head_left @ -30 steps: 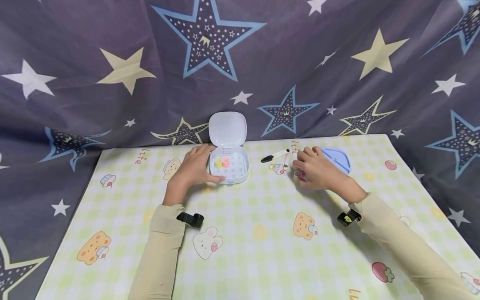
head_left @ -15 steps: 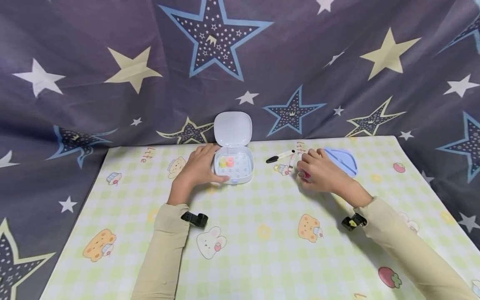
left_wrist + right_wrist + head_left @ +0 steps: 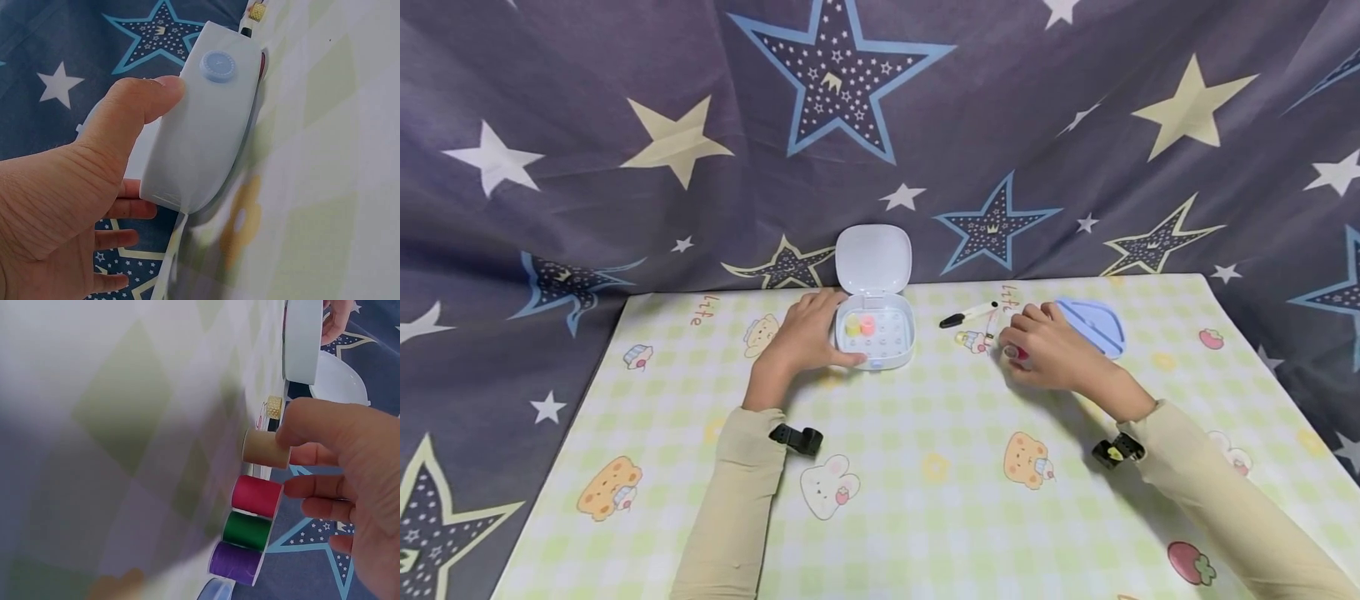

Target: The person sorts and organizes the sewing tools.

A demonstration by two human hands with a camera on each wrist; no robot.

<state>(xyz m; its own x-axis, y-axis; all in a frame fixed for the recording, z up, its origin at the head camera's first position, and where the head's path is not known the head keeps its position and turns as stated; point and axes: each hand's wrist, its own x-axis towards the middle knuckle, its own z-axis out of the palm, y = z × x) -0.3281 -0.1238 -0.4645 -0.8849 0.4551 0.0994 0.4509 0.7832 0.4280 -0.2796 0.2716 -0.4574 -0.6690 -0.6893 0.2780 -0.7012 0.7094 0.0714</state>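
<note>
A white sewing box (image 3: 887, 362) stands with its lid raised at the back of the table. Inside it, a yellow spool (image 3: 852, 325) and a pink spool (image 3: 868, 325) sit side by side among small pegs. My left hand (image 3: 808, 333) grips the box's left side, thumb across the front near a round blue button (image 3: 218, 66). To the right, my right hand (image 3: 1047, 346) pinches a tan thread spool (image 3: 265, 449) between thumb and forefinger. Next to it a red spool (image 3: 257, 495), a green spool (image 3: 246, 530) and a purple spool (image 3: 235, 562) stand in a row.
A slim black-and-white tool (image 3: 967, 315) lies between the box and my right hand. Close by is a small dimpled gold thimble (image 3: 274, 407). A blue tray (image 3: 1105, 321) lies beyond the right hand. A star-patterned curtain (image 3: 1000, 133) hangs behind the table.
The whole head view has slid a little, so everything appears further right. Both hands keep their places, the left at the box and the right at the spools.
</note>
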